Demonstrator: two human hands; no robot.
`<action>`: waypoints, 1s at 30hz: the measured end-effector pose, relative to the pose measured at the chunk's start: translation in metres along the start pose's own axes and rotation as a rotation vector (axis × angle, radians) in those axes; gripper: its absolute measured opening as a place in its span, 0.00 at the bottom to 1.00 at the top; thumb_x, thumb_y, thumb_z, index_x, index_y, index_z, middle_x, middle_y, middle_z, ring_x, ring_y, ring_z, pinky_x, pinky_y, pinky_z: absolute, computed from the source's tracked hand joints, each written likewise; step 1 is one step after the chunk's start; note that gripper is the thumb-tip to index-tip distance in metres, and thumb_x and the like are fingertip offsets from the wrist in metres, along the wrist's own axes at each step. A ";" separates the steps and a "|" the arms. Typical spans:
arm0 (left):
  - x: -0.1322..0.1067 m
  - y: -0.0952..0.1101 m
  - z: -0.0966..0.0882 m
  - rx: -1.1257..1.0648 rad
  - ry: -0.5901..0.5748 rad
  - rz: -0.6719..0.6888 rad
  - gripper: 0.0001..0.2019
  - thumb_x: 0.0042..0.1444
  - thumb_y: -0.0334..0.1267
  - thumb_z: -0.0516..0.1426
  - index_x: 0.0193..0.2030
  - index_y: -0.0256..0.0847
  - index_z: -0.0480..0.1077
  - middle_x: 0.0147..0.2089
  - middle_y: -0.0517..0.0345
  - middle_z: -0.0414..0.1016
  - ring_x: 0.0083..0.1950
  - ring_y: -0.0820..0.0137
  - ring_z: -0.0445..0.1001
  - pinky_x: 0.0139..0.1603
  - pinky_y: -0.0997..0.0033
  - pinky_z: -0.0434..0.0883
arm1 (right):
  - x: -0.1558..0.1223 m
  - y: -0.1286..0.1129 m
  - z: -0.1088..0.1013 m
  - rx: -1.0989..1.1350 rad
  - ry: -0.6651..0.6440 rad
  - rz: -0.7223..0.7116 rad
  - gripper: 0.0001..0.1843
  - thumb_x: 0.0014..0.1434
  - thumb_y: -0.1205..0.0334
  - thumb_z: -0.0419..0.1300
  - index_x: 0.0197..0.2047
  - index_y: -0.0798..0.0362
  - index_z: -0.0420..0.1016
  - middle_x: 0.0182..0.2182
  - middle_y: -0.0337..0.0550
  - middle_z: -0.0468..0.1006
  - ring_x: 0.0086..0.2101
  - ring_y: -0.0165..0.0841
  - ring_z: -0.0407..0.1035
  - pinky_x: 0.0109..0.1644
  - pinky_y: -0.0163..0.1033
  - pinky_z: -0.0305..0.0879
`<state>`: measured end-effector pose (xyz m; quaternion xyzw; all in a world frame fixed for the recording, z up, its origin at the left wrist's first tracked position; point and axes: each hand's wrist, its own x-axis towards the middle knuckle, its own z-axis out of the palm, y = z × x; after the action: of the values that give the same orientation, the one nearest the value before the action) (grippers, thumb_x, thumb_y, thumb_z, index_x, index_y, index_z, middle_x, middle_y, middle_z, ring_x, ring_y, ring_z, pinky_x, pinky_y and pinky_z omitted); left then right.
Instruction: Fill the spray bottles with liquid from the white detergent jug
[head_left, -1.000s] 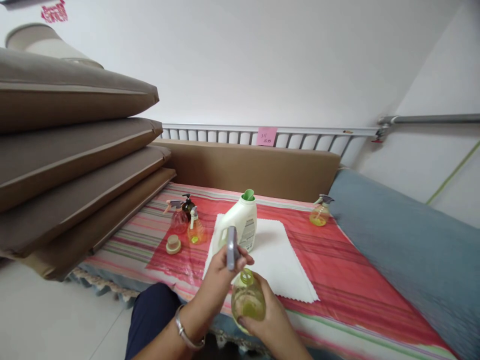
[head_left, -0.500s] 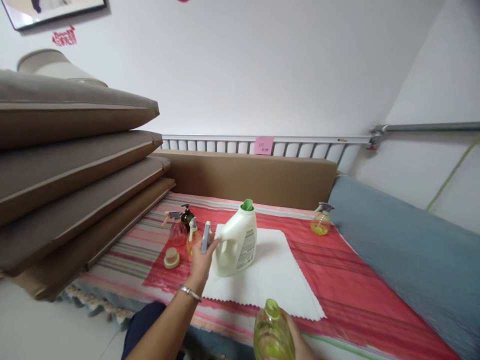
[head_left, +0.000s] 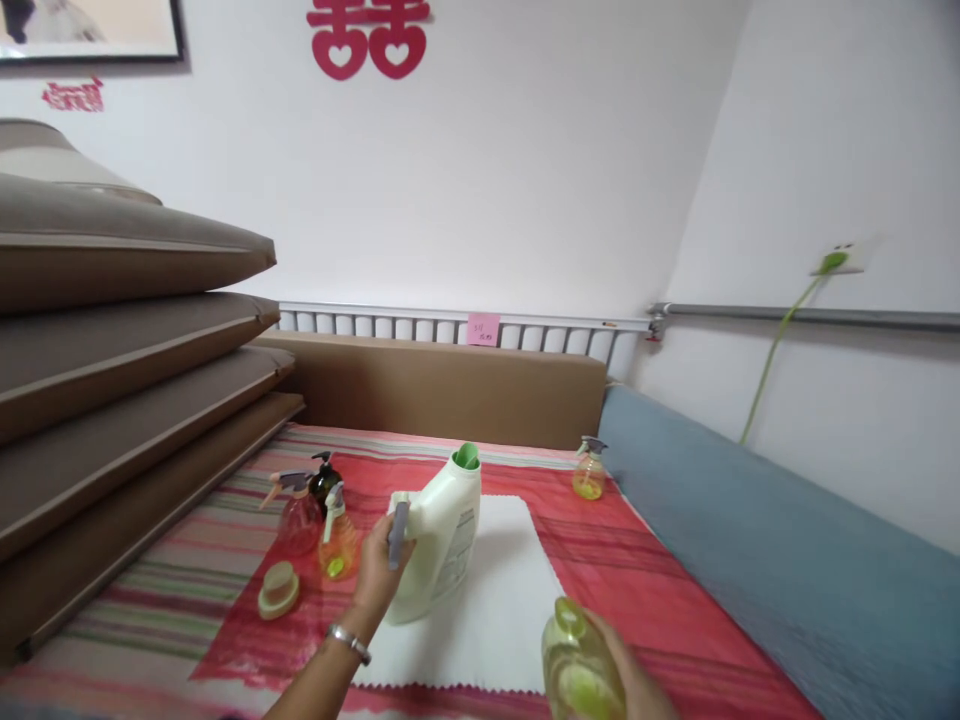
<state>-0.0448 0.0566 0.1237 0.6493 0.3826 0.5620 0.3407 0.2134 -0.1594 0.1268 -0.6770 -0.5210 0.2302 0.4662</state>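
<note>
The left hand [head_left: 375,578] has its fingers clamped on a grey sprayer [head_left: 397,535]. It holds the sprayer upright just beside the handle side of the white jug [head_left: 442,535], which stands on the white cloth [head_left: 495,610] in the middle of the bed [head_left: 150,600]. The right hand [head_left: 637,690] wraps its fingers round an open yellow bottle [head_left: 579,665] at the bed's near edge, well apart from the orange spray bottle [head_left: 337,540] and cap [head_left: 278,590] towards the left edge.

Head-worn view, forward-down, close over bed [head_left: 675,560]
</note>
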 end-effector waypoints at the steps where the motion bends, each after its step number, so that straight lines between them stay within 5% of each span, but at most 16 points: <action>1: -0.001 0.004 -0.002 0.017 -0.021 0.016 0.20 0.42 0.37 0.61 0.45 0.37 0.72 0.38 0.53 0.77 0.39 0.61 0.74 0.41 0.64 0.71 | 0.008 -0.007 -0.011 -0.096 0.024 -0.030 0.42 0.36 0.61 0.63 0.56 0.54 0.58 0.54 0.57 0.70 0.53 0.50 0.64 0.57 0.49 0.60; 6: -0.004 0.027 -0.006 0.182 -0.200 0.107 0.17 0.48 0.38 0.58 0.46 0.38 0.71 0.34 0.55 0.76 0.34 0.64 0.73 0.36 0.67 0.70 | 0.056 -0.058 -0.059 -0.539 0.093 -0.167 0.39 0.43 0.58 0.60 0.59 0.54 0.55 0.55 0.53 0.68 0.55 0.44 0.63 0.57 0.47 0.60; 10: -0.005 0.041 0.001 0.294 -0.303 0.195 0.09 0.49 0.37 0.56 0.38 0.39 0.72 0.32 0.55 0.75 0.33 0.64 0.72 0.36 0.68 0.68 | 0.098 -0.086 -0.077 -0.806 0.069 -0.309 0.38 0.47 0.55 0.59 0.60 0.58 0.55 0.56 0.56 0.66 0.56 0.44 0.60 0.57 0.46 0.59; 17: -0.004 0.043 0.008 0.370 -0.385 0.212 0.08 0.52 0.34 0.53 0.38 0.39 0.71 0.33 0.55 0.74 0.35 0.65 0.72 0.37 0.69 0.67 | 0.142 -0.098 -0.077 -0.993 0.065 -0.401 0.35 0.47 0.57 0.60 0.58 0.54 0.58 0.51 0.53 0.71 0.51 0.46 0.64 0.51 0.45 0.60; 30: -0.001 0.051 0.013 0.391 -0.396 0.218 0.06 0.50 0.31 0.52 0.33 0.40 0.70 0.31 0.56 0.73 0.33 0.67 0.71 0.35 0.71 0.65 | 0.157 -0.107 -0.069 -1.326 0.010 -0.513 0.32 0.46 0.71 0.56 0.57 0.55 0.60 0.45 0.53 0.71 0.46 0.42 0.63 0.47 0.42 0.54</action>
<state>-0.0265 0.0317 0.1662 0.8370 0.3375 0.3733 0.2147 0.2712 -0.0391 0.2793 -0.6750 -0.6922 -0.2554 -0.0023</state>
